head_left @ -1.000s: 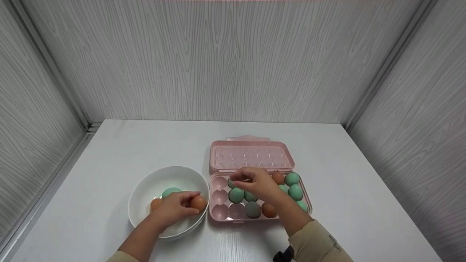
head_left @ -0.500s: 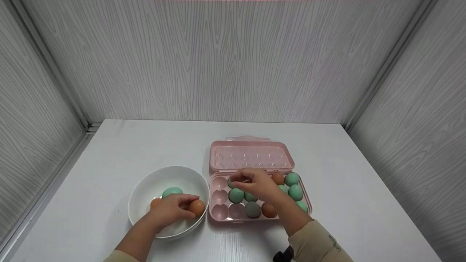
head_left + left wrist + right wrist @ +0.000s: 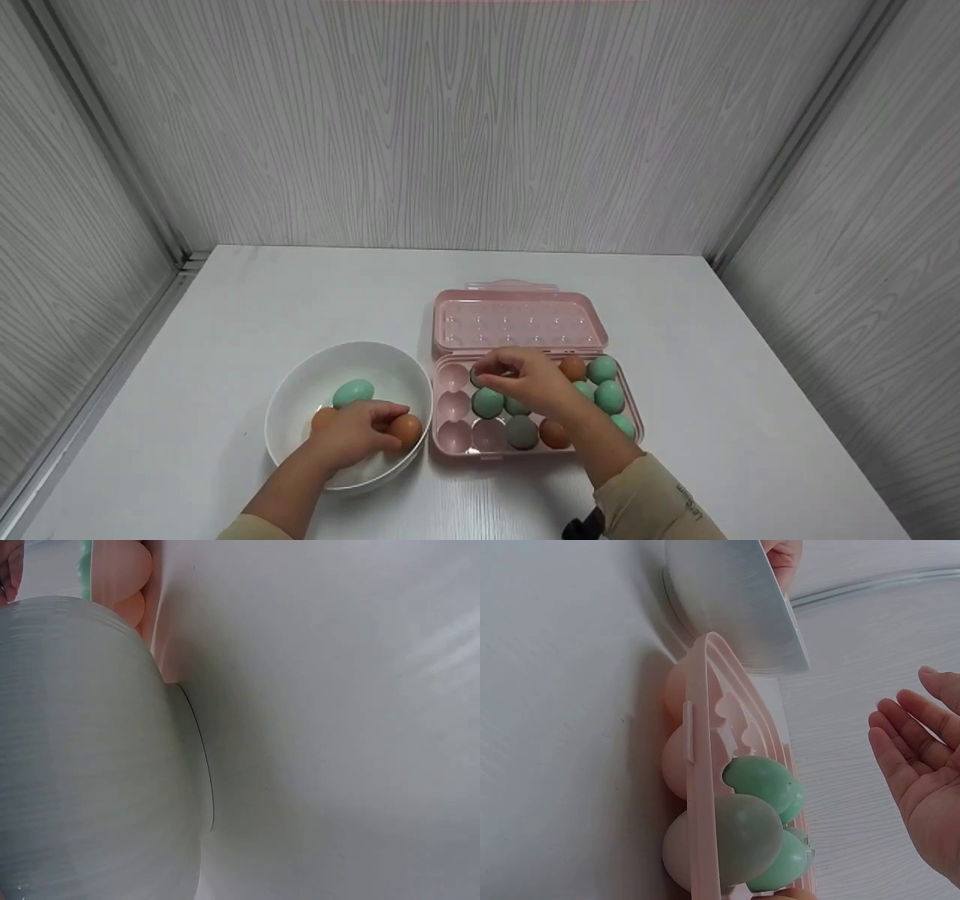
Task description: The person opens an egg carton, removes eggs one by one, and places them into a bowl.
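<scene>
Currently, left hand (image 3: 351, 433) is pinching brown egg (image 3: 406, 430) inside white bowl (image 3: 300, 375); smooth shell is risking slip if pinch is loosening, egg cracking against bowl. Right hand (image 3: 529, 381) is hovering relaxed, holding nothing, over pink carton (image 3: 454, 406); careless dip is risking nudge to green eggs (image 3: 487, 403), shells knocking together.

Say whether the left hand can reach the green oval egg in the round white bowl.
Likely yes: the green oval egg lies largely uncovered just beyond the left hand, though that hand grips a rounded brown egg.
</scene>
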### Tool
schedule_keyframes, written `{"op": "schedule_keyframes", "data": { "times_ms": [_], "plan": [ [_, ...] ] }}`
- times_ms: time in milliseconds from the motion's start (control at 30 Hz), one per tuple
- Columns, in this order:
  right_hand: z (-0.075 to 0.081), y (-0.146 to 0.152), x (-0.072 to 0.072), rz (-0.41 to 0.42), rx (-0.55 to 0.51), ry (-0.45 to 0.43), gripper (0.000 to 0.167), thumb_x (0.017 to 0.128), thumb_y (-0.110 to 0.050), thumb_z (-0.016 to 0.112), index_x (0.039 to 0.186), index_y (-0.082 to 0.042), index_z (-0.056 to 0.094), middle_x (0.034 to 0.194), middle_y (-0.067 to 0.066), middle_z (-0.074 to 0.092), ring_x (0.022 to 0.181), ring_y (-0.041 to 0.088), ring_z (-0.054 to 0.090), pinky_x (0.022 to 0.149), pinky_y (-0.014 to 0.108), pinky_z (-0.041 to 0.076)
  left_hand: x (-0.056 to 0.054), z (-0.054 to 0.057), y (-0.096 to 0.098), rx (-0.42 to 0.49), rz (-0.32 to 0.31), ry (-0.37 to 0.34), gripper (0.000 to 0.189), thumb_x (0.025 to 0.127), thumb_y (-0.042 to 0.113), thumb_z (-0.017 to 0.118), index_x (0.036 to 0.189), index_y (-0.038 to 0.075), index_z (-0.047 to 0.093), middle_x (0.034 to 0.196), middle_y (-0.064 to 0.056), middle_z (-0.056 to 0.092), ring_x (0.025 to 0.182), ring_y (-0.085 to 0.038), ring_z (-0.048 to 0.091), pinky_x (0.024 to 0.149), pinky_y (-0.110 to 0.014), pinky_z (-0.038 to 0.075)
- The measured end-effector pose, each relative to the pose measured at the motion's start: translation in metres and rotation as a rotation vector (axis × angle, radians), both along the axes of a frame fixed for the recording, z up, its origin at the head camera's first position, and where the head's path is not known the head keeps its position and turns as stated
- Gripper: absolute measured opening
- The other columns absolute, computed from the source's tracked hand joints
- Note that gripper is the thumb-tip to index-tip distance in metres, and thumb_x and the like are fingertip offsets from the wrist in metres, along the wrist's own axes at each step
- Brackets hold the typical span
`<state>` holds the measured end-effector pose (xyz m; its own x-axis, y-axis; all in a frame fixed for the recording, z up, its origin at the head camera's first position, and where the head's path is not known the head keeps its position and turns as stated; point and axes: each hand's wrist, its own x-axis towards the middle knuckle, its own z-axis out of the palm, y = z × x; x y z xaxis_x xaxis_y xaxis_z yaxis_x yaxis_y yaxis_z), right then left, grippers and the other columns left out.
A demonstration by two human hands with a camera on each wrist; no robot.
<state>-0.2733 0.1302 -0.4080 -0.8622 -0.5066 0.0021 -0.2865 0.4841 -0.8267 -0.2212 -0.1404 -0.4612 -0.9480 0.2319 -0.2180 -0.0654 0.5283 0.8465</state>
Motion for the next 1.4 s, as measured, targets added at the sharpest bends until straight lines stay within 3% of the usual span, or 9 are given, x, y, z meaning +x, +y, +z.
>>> {"op": "schedule_keyframes", "data": {
  "times_ms": [400,633,867,1133,1400],
  "plan": [
    [0.003,0.0,0.003,-0.007,-0.009,-0.027,0.026,0.085,-0.031,0.064,0.107,-0.017,0.067,0.098,-0.007,0.064,0.092,0.013,0.058,0.087,0.029,0.049,0.0,0.004,-0.001,-0.027,0.045,0.011,0.043,0.074,0.012,0.073,0.116,0.014,0.064,0.112,0.0,0.064,0.11,-0.018,0.055,0.098,-0.04,0.04],
    [-0.002,0.001,0.001,-0.019,-0.014,-0.051,0.026,0.086,-0.03,0.064,0.109,-0.018,0.066,0.101,-0.006,0.064,0.094,0.013,0.059,0.088,0.03,0.049,-0.002,0.002,-0.005,0.056,0.016,0.037,0.047,0.073,0.016,0.075,0.117,0.009,0.062,0.114,-0.006,0.064,0.108,-0.019,0.057,0.094,-0.037,0.044],
    [-0.001,0.004,0.001,-0.027,-0.006,-0.052,0.027,0.085,-0.033,0.064,0.109,-0.019,0.066,0.1,-0.009,0.064,0.093,0.013,0.059,0.085,0.029,0.05,-0.003,0.004,-0.007,0.132,0.017,-0.01,0.05,0.075,0.02,0.074,0.121,0.01,0.059,0.121,-0.007,0.06,0.114,-0.019,0.054,0.096,-0.035,0.043],
    [-0.002,0.007,0.0,-0.043,0.001,-0.053,0.019,0.085,-0.033,0.064,0.104,-0.029,0.065,0.103,-0.002,0.064,0.093,0.014,0.058,0.085,0.03,0.049,-0.005,0.003,-0.01,0.239,-0.062,0.019,0.056,0.076,0.018,0.074,0.126,0.002,0.053,0.126,-0.014,0.054,0.119,-0.026,0.049,0.094,-0.031,0.045],
    [-0.005,0.012,-0.004,-0.045,-0.024,-0.035,0.024,0.082,-0.037,0.066,0.104,-0.026,0.066,0.102,-0.003,0.064,0.094,0.013,0.059,0.086,0.03,0.049,-0.005,0.007,-0.009,0.325,-0.124,0.089,0.056,0.078,0.014,0.072,0.127,-0.001,0.05,0.129,-0.017,0.051,0.122,-0.028,0.046,0.1,-0.035,0.039]
  ]
}}
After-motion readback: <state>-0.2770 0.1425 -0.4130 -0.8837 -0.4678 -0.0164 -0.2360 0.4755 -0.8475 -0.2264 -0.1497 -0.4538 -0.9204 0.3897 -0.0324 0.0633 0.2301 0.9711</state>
